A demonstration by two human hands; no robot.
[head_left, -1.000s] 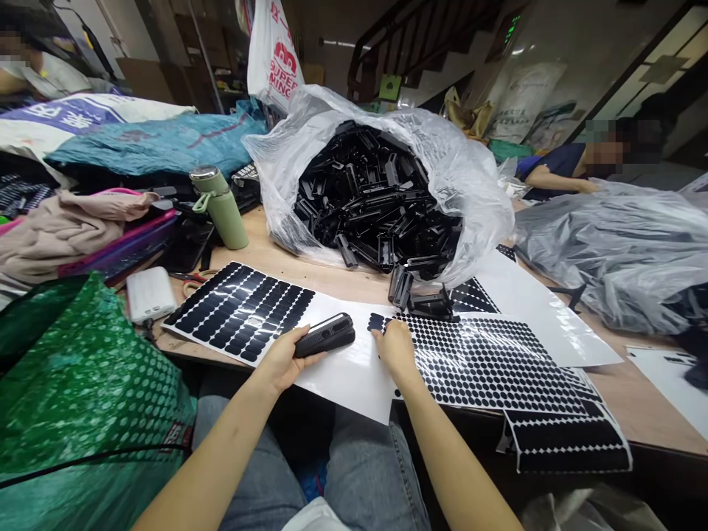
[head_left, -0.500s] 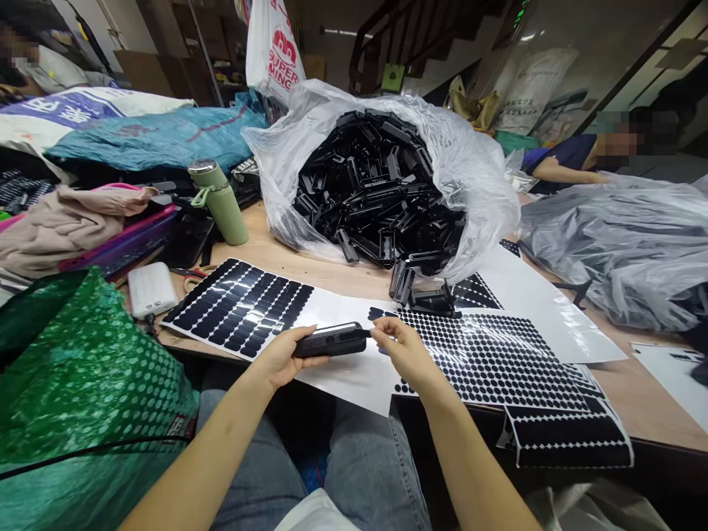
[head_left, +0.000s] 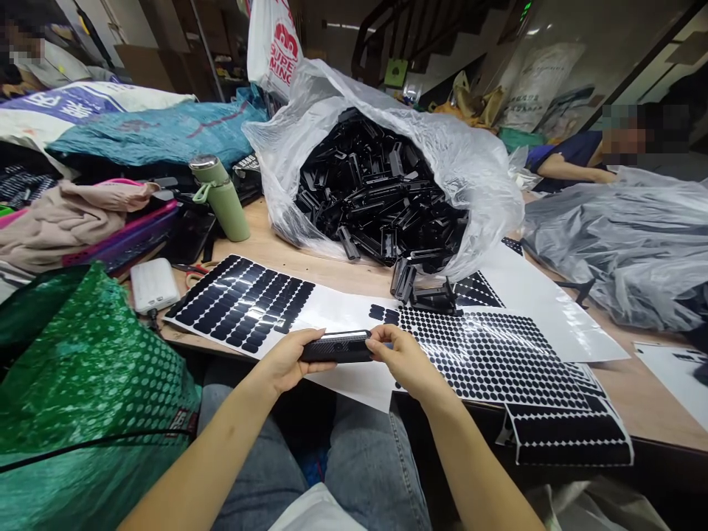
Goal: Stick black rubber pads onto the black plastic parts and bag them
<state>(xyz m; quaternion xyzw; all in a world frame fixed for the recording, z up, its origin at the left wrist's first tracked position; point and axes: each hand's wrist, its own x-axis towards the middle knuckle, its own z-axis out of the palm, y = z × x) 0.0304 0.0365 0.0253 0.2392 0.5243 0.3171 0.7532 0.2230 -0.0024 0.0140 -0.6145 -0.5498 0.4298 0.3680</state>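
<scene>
Wooden table (head_left: 282,258), blk part (head_left: 338,348) betw. hands, L hand (head_left: 290,361) gripping, R hand (head_left: 399,354) pinching end.

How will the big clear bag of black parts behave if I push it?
The clear bag would probably crumple and sag, as its film looks thin and wrinkled. It is likely heavy, being crammed with black parts. Its mouth gapes toward the near edge of the table, so loose pieces might spill.

It was a small workshop: a wooden surface (head_left: 310,260) bore black sticker sheets (head_left: 492,354) and a clear bag (head_left: 476,162) stuffed with identical black plastic parts (head_left: 381,192).
</scene>
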